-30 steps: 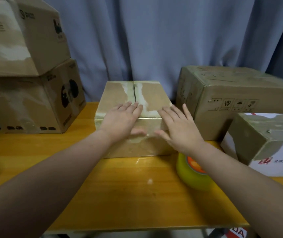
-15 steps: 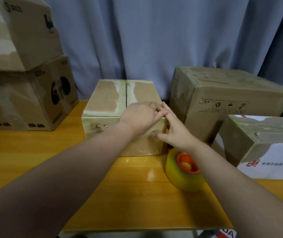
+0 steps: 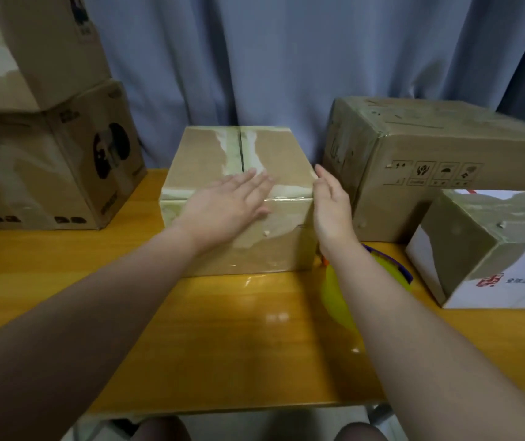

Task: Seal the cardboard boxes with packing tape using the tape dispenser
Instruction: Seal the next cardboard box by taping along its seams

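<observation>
Brown cardboard box [image 3: 204,160] now lies under our uncurled, flat left hand [image 3: 223,205], right hand [image 3: 331,205] open against its side, suggesting tape-smoothing is nearly done.

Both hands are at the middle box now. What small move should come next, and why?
Probably the right hand should drop to the tape dispenser beside the box. Both it and the left hand are open and hold nothing, and the top seam shows a dark slit, so it seems to need tape.
</observation>
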